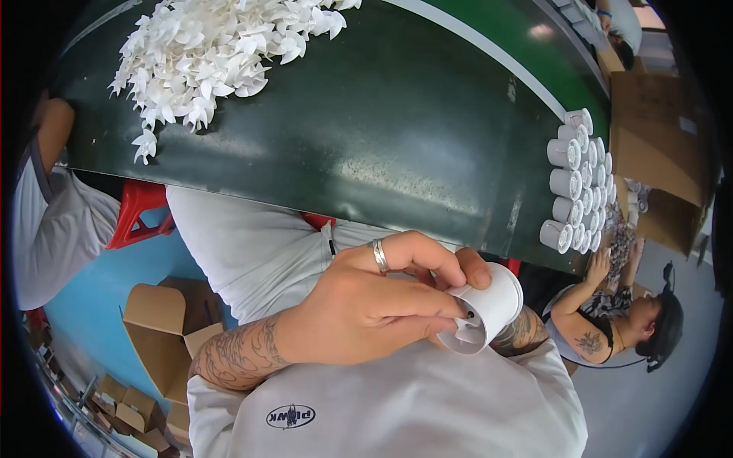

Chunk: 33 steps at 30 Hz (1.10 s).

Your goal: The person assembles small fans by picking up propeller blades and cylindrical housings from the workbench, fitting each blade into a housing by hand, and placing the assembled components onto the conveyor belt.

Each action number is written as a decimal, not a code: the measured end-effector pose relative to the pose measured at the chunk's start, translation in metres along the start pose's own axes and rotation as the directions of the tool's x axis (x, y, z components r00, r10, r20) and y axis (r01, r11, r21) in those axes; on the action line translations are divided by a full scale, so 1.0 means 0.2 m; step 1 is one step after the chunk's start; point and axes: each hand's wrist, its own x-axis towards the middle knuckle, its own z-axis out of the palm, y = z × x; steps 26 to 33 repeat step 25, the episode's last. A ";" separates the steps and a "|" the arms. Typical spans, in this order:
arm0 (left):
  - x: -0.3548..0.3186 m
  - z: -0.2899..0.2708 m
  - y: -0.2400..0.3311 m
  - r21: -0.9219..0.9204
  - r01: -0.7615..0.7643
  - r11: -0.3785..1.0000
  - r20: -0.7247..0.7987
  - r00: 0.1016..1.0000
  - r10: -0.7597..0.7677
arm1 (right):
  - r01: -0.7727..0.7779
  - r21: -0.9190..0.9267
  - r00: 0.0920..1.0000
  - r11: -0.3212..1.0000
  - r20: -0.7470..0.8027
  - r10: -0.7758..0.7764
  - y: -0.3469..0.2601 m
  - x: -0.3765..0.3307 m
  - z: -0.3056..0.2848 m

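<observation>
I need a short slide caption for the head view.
Left hand presses a white fan-shaped insert into a white plastic cup beside the green table.

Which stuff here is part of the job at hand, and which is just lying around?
In use:
left hand, fingers inside the cup
white plastic cup
white impeller piece in the cup's mouth
pile of white impellers
stacked white cups

Lying about:
open cardboard boxes
red stool

Matt white plastic cup, glossy green table
</observation>
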 end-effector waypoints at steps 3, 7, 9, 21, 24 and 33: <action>0.00 0.00 -0.01 -0.058 0.017 0.998 0.010 1.000 -0.016 | -0.008 0.001 0.998 1.000 0.060 0.008 0.01 0.03 0.00; -0.01 -0.01 0.00 -0.117 0.093 0.989 0.013 0.996 -0.093 | 0.172 -0.047 0.967 0.984 0.199 -0.160 0.03 0.04 -0.03; -0.01 -0.03 0.01 -0.039 0.136 0.990 0.058 0.989 -0.134 | 0.175 -0.070 0.968 0.982 0.197 -0.158 0.03 0.06 -0.03; -0.04 -0.05 0.02 -0.158 0.323 0.933 0.111 0.945 -0.309 | 0.007 -0.535 0.998 0.845 -0.047 -0.038 -0.12 0.03 0.19; -0.04 -0.07 0.00 -0.360 0.438 0.824 0.193 0.899 -0.394 | 0.062 -0.445 0.994 0.894 0.107 -0.016 -0.12 0.03 0.18; -0.05 -0.07 0.01 -0.363 0.436 0.823 0.186 0.900 -0.395 | 0.054 -0.394 0.994 0.918 0.109 -0.011 -0.10 0.02 0.19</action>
